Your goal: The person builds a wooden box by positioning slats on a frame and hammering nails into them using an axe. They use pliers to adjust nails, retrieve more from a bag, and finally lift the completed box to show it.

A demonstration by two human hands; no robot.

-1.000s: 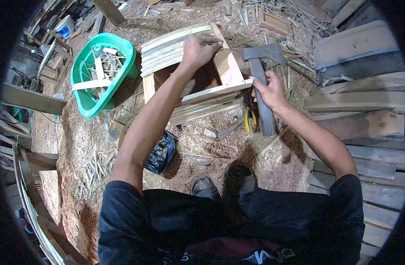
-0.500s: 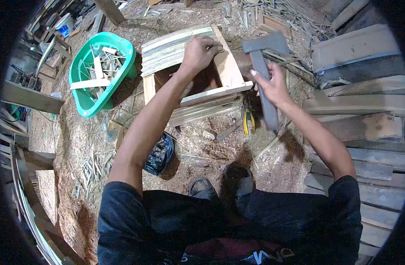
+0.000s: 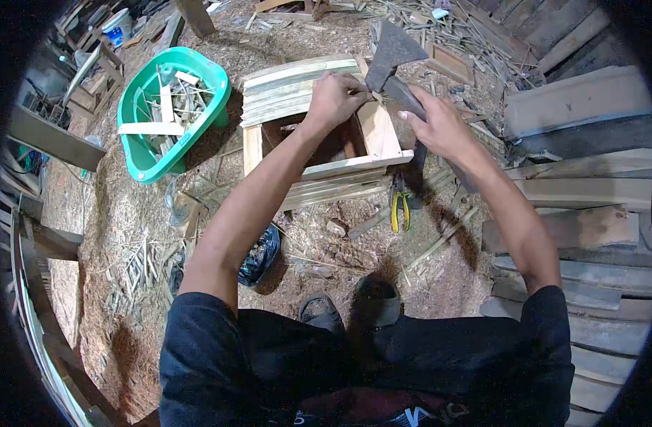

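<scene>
A wooden box of pale slats (image 3: 283, 97) rests on the ground before me, with an open gap in its curved slatted side. My left hand (image 3: 333, 101) is closed in a pinch over the box's right end board (image 3: 379, 129); whatever its fingertips hold is too small to make out. My right hand (image 3: 441, 129) grips the handle of a hatchet (image 3: 396, 53). The hatchet's dark, wide head is close to my left fingertips, at the upper corner of the end board. Yellow-handled pliers (image 3: 400, 211) lie on the ground just below the box.
A green plastic tub (image 3: 130, 158) with wood scraps stands left of the box. Stacked boards (image 3: 582, 192) line the right side. A black plastic bag (image 3: 258, 257) sits near my feet. Shavings and loose sticks (image 3: 142, 260) cover the ground.
The hatchet has swung left and tilted, its head now close to my left fingertips. My right hand has turned with it. My left hand keeps its pinch at the end board.
</scene>
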